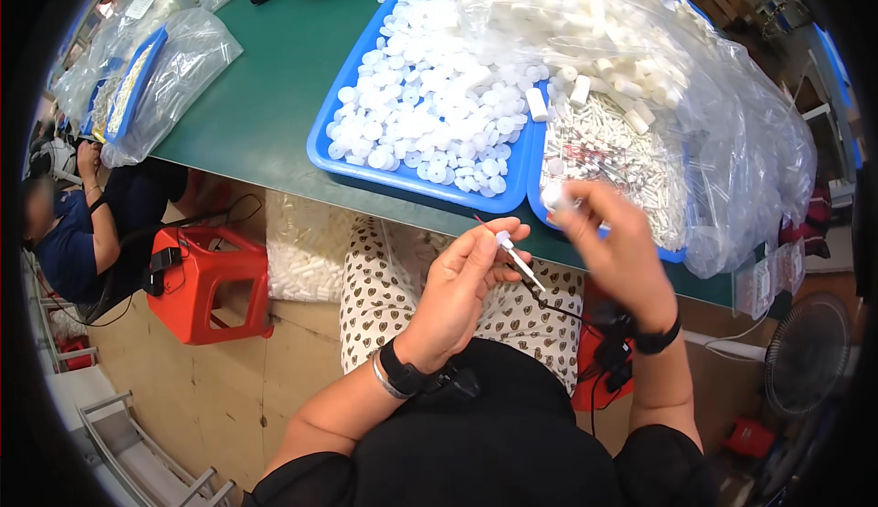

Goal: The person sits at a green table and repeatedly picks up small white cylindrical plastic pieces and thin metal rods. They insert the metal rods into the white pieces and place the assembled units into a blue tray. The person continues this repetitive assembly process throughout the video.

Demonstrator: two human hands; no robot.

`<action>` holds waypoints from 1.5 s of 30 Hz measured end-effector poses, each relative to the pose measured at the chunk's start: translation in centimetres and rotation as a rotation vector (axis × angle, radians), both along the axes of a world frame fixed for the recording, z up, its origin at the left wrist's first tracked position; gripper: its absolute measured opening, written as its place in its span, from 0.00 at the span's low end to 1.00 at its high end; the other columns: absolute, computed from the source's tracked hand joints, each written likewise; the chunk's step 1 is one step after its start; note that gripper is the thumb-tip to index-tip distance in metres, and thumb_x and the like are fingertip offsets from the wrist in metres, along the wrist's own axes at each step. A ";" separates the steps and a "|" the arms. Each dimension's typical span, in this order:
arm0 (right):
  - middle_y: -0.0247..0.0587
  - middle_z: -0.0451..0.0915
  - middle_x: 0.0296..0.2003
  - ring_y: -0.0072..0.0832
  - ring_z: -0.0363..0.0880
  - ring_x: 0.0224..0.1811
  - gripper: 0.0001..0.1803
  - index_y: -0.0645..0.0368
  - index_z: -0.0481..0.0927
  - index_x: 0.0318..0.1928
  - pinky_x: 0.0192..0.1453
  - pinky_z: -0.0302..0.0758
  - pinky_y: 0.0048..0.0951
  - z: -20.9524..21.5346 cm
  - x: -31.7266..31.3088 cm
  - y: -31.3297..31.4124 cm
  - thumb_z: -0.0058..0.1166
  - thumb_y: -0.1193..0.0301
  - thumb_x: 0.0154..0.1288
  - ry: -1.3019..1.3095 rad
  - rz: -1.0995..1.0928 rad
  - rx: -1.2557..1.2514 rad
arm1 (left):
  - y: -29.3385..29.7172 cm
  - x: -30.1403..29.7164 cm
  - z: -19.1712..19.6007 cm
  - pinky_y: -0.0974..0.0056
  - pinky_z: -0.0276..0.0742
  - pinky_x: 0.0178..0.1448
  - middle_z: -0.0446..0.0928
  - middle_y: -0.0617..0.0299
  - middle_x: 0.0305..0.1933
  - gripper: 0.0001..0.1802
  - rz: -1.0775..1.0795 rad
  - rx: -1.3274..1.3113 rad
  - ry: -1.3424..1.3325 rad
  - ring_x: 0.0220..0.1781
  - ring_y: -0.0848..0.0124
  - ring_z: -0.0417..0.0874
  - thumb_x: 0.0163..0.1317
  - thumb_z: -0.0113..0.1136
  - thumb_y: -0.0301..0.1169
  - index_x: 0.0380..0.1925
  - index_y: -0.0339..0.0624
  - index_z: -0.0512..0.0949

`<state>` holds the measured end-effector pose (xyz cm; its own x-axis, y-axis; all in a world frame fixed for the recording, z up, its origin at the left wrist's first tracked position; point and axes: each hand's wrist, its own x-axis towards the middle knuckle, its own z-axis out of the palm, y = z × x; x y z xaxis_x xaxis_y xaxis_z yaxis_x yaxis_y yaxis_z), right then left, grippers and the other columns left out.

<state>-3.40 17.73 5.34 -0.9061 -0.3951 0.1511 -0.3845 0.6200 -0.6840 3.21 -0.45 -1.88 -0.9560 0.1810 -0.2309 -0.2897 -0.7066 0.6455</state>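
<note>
My left hand [448, 292] is closed in a pinch, in front of the blue tray's near edge. It holds a thin white stick [526, 267] with a white collar and a red wire end sticking out past the fingers. My right hand [615, 244] is blurred by motion over the near edge of the right-hand tray. A small white piece [552, 196], perhaps a cylinder, shows at its fingertips. That blue tray [533, 198] holds many thin white sticks [622, 164], some with red wires.
A larger blue tray [320, 146] full of translucent white discs [412, 105] stands on the green table [256, 86]. Behind the trays lies a clear bag of white foam-like cylinders [567, 13]. A red stool [206, 278] and a seated co-worker [78, 242] are at the left.
</note>
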 end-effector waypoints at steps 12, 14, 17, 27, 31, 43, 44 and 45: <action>0.39 0.82 0.36 0.20 0.80 0.31 0.12 0.65 0.82 0.51 0.40 0.80 0.22 -3.0 3.5 -0.4 0.57 0.75 0.69 -0.477 0.021 -0.364 | -0.3 0.5 -1.0 0.68 0.76 0.55 0.72 0.59 0.52 0.17 0.047 -0.407 0.323 0.46 0.74 0.78 0.77 0.48 0.34 0.54 0.32 0.76; 0.38 0.83 0.36 0.19 0.81 0.32 0.11 0.65 0.81 0.51 0.40 0.81 0.23 -3.7 3.4 0.2 0.54 0.75 0.71 -0.675 -0.001 -0.495 | -0.5 0.7 -0.7 0.68 0.76 0.54 0.73 0.60 0.50 0.17 0.006 -0.403 0.320 0.45 0.75 0.78 0.77 0.48 0.35 0.54 0.32 0.76; 0.38 0.83 0.35 0.18 0.82 0.32 0.11 0.67 0.79 0.51 0.39 0.81 0.23 -4.1 3.6 0.6 0.51 0.76 0.73 -0.755 -0.008 -0.507 | -0.6 1.0 -0.6 0.69 0.76 0.52 0.75 0.62 0.46 0.17 -0.063 -0.265 0.172 0.44 0.76 0.78 0.77 0.49 0.36 0.53 0.33 0.77; 0.41 0.81 0.38 0.21 0.82 0.34 0.09 0.64 0.72 0.50 0.37 0.82 0.24 -3.0 3.5 0.5 0.52 0.76 0.73 -1.017 -0.042 -0.661 | -0.3 0.9 -1.0 0.72 0.75 0.44 0.77 0.64 0.42 0.18 -0.150 -0.146 -0.047 0.39 0.79 0.76 0.75 0.53 0.33 0.58 0.33 0.75; 0.44 0.82 0.38 0.22 0.82 0.36 0.08 0.61 0.66 0.46 0.39 0.81 0.22 -3.8 4.3 0.2 0.51 0.75 0.73 -0.972 0.016 -0.721 | 0.0 1.4 -0.8 0.72 0.77 0.45 0.78 0.62 0.43 0.21 -0.150 -0.216 0.019 0.41 0.77 0.78 0.72 0.55 0.28 0.63 0.33 0.71; 0.51 0.82 0.38 0.51 0.79 0.43 0.11 0.63 0.78 0.40 0.46 0.75 0.47 0.7 -1.7 12.8 0.60 0.69 0.62 0.294 -0.547 0.941 | 0.1 1.0 -0.7 0.69 0.78 0.45 0.80 0.52 0.47 0.09 -0.258 0.082 -0.100 0.35 0.76 0.78 0.75 0.51 0.35 0.47 0.43 0.68; 0.52 0.82 0.39 0.52 0.78 0.44 0.12 0.65 0.78 0.40 0.47 0.75 0.48 0.8 -1.8 13.1 0.60 0.68 0.62 0.208 -0.568 1.020 | 0.1 0.9 -0.7 0.68 0.78 0.45 0.80 0.52 0.46 0.09 -0.268 0.071 -0.100 0.34 0.76 0.77 0.76 0.50 0.36 0.48 0.44 0.68; 0.52 0.82 0.38 0.52 0.78 0.44 0.13 0.64 0.78 0.40 0.47 0.75 0.48 0.4 -1.9 13.6 0.61 0.68 0.61 0.184 -0.581 1.045 | 0.1 0.9 -0.6 0.68 0.78 0.45 0.79 0.52 0.46 0.09 -0.278 0.068 -0.099 0.34 0.76 0.77 0.76 0.50 0.36 0.48 0.43 0.69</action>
<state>-5.26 31.33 5.77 -0.9876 0.0552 0.1471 0.0959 0.9533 0.2864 4.15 -0.37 -2.50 -0.8408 0.4511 -0.2992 -0.5377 -0.6322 0.5578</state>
